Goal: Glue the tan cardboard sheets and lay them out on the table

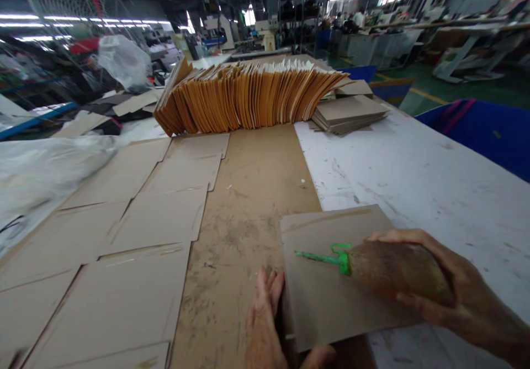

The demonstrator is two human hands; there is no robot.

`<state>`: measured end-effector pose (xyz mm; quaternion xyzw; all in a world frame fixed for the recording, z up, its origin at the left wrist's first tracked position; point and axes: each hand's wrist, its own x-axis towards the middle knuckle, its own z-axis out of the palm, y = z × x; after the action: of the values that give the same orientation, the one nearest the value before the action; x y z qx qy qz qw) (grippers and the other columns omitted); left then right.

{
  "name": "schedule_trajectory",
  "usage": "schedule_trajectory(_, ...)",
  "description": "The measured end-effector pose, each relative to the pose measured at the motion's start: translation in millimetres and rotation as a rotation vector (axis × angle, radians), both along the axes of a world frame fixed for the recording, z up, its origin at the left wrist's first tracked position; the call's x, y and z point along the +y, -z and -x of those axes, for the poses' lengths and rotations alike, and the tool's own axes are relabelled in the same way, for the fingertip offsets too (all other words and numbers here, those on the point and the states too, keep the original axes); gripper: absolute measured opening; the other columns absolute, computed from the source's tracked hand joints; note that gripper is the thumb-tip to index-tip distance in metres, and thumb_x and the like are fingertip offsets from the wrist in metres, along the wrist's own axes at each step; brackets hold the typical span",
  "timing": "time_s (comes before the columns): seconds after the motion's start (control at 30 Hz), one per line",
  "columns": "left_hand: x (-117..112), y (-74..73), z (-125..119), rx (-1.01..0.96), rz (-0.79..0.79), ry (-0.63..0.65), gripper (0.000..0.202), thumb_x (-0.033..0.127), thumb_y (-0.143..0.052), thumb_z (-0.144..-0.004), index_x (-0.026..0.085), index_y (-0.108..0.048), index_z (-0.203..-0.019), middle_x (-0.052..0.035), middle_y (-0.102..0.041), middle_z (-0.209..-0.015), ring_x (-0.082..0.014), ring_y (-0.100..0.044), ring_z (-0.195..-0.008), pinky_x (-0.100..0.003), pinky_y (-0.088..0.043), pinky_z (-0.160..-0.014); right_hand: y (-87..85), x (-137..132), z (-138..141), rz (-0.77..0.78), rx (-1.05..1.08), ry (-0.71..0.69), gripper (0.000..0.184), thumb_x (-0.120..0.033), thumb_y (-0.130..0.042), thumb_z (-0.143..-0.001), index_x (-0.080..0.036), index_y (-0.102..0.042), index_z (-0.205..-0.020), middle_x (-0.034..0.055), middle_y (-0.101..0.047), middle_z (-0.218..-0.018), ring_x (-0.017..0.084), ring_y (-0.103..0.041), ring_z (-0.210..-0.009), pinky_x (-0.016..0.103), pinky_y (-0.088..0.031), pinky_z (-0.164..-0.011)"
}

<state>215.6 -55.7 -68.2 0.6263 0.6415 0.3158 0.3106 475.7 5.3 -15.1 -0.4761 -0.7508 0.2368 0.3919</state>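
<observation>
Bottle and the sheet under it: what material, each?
Bottle: probably soft plastic, cloudy and smeared brown, with a slight sheen. Its nozzle looks like bright green plastic. Sheet: thin paperboard, matte grey-brown, with a fold line near its far edge. It looks uncoated.

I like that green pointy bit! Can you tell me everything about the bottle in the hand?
The bottle is plump and brownish, smeared-looking, probably plastic. Its bright green nozzle tapers to a long thin tip, with a small green loop at the base. It lies almost on its side, tip pointing left, over a cardboard sheet; whether the tip touches is unclear. The right hand wraps around its body; the left hand grips the sheet's edge.
</observation>
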Motion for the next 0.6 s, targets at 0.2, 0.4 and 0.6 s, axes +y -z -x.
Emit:
schedule_trajectory(0.2, -1, 1.4, 1, -0.05, 0.056, -0.026, 0.109, 0.027, -0.067, -0.067, 0.02, 0.008, -0.145, -0.0155, -0.042, -0.141, -0.0319, -0.03, -0.136, -0.056, -0.026, -0.11, 1.7, 8, -1, 0.011, -0.003, -0.111, 0.045, -0.042, -0.07, -0.078, -0.032, -0.05, -0.117, 0.0023, -0.062, -0.109, 0.017, -0.063, -0.098, 0.017, -0.05, -0.081)
schedule_trajectory(0.4, 0, -4.2, -2, -0.072, 0.082, -0.043, 0.109, 0.025, -0.069, -0.066, 0.024, 0.006, -0.145, -0.0141, -0.042, -0.142, -0.0317, -0.03, -0.136, -0.058, -0.028, -0.109, 4.4, 7, -6, 0.097, 0.013, -0.108, 0.046, -0.038, -0.071, -0.077, -0.032, -0.05, -0.118, 0.0023, -0.059, -0.115, 0.018, -0.058, -0.105, 0.018, -0.048, -0.088)
schedule_trajectory(0.6, 1, -13.2, -7, -0.064, 0.119, -0.099, 0.107, 0.021, -0.068, -0.065, 0.02, 0.001, -0.146, -0.0144, -0.045, -0.139, -0.0295, -0.035, -0.134, -0.052, -0.031, -0.109, -1.5, 8, -9, 0.038, -0.078, -0.191, 0.048, -0.038, -0.068, -0.079, -0.032, -0.046, -0.121, 0.0016, -0.059, -0.114, 0.015, -0.058, -0.105, 0.016, -0.046, -0.09)
